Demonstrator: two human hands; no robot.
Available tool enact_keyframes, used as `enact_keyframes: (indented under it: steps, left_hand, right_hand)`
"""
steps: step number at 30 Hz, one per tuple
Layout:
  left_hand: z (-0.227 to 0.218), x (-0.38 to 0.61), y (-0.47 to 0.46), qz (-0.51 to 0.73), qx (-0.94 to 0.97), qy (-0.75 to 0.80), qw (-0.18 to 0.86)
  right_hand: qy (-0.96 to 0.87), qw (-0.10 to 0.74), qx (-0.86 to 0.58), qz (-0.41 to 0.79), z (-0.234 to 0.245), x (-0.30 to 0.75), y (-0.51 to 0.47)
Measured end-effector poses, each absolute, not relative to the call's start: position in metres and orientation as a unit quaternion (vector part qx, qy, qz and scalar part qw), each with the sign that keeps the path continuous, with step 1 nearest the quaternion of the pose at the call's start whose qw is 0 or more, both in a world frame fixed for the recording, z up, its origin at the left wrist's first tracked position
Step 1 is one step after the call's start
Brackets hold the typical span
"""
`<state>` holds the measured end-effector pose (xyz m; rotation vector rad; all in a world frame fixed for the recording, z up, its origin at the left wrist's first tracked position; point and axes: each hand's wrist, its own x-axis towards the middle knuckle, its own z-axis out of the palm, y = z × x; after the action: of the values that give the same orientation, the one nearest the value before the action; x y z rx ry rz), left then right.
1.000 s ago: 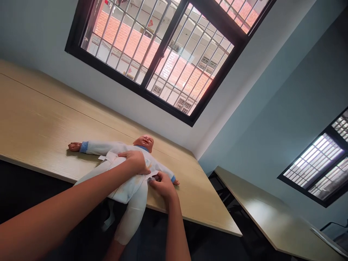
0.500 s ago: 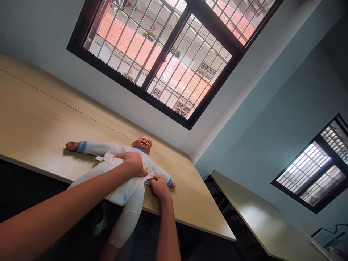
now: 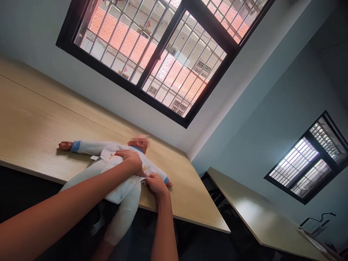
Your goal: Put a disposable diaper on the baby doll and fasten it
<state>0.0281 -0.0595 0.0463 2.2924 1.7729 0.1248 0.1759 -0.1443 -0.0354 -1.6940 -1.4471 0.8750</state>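
Note:
A baby doll [image 3: 89, 148] in a white suit with blue cuffs lies on its back on a long wooden table [image 3: 35, 119], arms spread and legs hanging over the near edge. A white diaper [image 3: 122, 188] wraps its waist. My left hand [image 3: 131, 160] rests palm-down on the doll's belly, fingers curled over the diaper front. Beside the doll's hip, my right hand [image 3: 155, 183] pinches the diaper's side tab with closed fingers.
A barred black-framed window [image 3: 152, 54] fills the wall behind the table. A second wooden table [image 3: 252, 214] stands to the right across a dark gap, with papers [image 3: 312, 239] at its far end. Another window [image 3: 307, 159] is on the right wall.
The view has drifted slightly, shifting the doll and both hands left in the frame. My right hand has crept a little closer to my left at the diaper's side.

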Motion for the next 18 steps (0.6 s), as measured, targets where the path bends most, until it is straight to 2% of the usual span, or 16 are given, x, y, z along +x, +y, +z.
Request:
enact_keyframes:
  steps: [4,9,18]
  left_hand:
    - [0.044,0.033,-0.064,0.040,0.772,0.626,0.103]
    - [0.035,0.031,-0.072,0.118,0.802,0.585,0.039]
    - [0.024,0.019,-0.065,0.164,0.953,0.255,-0.006]
  right_hand:
    - [-0.560,0.367,-0.658,0.345,-0.034,0.173,-0.143]
    - [-0.565,0.383,-0.646,0.342,-0.030,0.170,-0.145]
    - [-0.520,0.437,-0.640,0.359,-0.028,0.171,-0.158]
